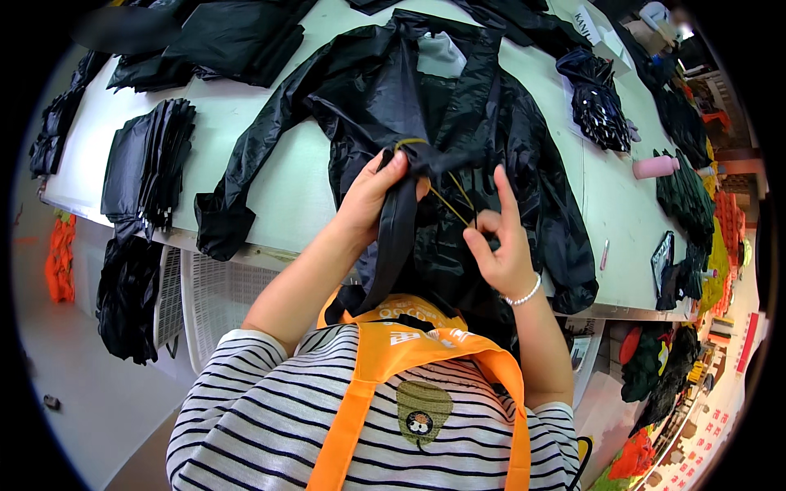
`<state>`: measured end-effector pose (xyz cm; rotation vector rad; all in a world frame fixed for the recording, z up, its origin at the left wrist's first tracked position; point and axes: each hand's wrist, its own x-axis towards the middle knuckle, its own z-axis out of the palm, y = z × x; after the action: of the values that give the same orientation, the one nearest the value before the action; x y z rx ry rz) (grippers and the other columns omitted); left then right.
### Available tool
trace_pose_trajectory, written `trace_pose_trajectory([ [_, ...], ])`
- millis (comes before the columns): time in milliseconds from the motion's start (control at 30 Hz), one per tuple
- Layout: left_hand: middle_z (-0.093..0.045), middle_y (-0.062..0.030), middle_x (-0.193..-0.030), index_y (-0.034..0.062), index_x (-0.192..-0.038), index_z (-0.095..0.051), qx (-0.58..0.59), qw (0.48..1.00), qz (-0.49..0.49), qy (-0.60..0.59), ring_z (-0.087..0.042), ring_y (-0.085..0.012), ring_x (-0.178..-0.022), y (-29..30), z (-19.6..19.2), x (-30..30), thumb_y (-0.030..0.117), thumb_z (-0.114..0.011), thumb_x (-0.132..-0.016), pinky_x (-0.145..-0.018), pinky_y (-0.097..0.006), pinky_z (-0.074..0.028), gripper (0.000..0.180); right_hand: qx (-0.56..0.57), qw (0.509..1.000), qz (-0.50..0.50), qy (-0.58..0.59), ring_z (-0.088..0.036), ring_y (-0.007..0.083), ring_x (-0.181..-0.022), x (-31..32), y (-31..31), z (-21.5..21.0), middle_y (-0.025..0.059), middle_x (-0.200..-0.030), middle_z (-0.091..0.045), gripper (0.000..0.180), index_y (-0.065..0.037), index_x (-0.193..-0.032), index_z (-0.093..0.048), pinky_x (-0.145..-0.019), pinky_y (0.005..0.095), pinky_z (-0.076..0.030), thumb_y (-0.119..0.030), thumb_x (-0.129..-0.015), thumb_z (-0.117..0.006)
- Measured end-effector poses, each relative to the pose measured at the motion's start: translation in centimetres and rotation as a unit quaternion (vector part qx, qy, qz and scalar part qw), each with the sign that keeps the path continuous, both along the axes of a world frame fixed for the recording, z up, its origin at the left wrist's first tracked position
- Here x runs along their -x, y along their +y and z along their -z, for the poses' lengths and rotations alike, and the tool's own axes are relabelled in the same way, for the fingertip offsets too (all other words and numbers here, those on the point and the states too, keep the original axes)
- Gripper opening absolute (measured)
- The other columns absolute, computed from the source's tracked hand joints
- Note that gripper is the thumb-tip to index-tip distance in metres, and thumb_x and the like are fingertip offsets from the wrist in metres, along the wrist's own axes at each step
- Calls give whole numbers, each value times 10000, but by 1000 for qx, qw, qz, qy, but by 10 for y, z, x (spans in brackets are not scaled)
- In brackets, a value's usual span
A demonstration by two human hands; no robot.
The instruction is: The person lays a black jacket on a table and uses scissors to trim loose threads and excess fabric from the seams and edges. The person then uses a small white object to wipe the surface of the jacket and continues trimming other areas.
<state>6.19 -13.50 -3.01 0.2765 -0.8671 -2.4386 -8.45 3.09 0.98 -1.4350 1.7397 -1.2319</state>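
Observation:
A black jacket (524, 155) of thin shiny cloth lies spread on the white table, its sleeves out to both sides. Over its middle, my left hand (368, 196) is closed on a bundle of black fabric strips (397, 233) whose ends hang toward my lap. A thin yellow rubber band (450, 204) loops over the top of the bundle and stretches to my right hand (501, 245). The right index finger points up, while the other fingers are bent in around the band's end. How they hook it is partly hidden.
Stacks of folded black cloth (151, 159) lie at the left, with more black pieces (237, 41) behind. A bundled dark pile (598, 98), a pink thread cone (655, 167) and a small slim tool (604, 254) are on the right. White plastic crates (217, 303) stand below the front edge.

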Motion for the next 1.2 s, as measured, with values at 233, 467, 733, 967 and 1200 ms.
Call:
trace_pose_trajectory([
  [233, -617, -52, -919, 37, -1258, -470, -175, 981, 2, 85, -601, -131, -760, 16, -4, 9, 273, -562, -910, -728, -247, -500, 431, 211, 670, 53, -710, -419, 98, -576, -11, 4, -5, 57, -811, -498, 586, -76, -1426, -223, -543, 212, -368, 30, -875, -393],
  [467, -630, -79, -925, 34, -1132, -529, -264, 959, 52, 85, -621, -176, -786, 17, 23, 8, 319, -592, -883, -748, -291, -517, 384, 246, 435, 13, -866, -559, 148, -732, -2, 2, 21, 104, -923, -541, 486, 16, -1320, -383, -657, 238, -552, 104, -842, -369],
  [733, -630, -35, -965, 67, -1072, -571, -127, 991, -25, -42, -608, -128, -850, 49, 9, 16, 161, -570, -902, -764, -264, -499, 194, 266, 792, 168, -523, -592, 196, -999, -1, -19, 9, 162, -1278, -495, 811, -106, -1453, -85, -743, 242, -547, -43, -845, -619],
  [967, -623, -12, -962, 58, -1084, -568, -104, 987, -75, -100, -602, -110, -859, 40, -2, 19, 142, -576, -901, -782, -243, -489, 202, 196, 909, 98, -356, -520, 283, -1159, -18, -28, 1, 225, -1285, -484, 1173, -130, -1447, 98, -966, 388, -435, -85, -685, -793],
  [1200, -603, -79, -874, -26, -917, -612, 426, 886, -155, -101, -594, -203, -849, 40, 11, 26, -63, -634, -695, -792, -278, -464, 227, 91, 979, 125, -133, -583, 220, -1049, -17, -36, -6, 185, -1148, -594, 1198, -106, -1452, 86, -935, 324, -439, -17, -647, -796],
])
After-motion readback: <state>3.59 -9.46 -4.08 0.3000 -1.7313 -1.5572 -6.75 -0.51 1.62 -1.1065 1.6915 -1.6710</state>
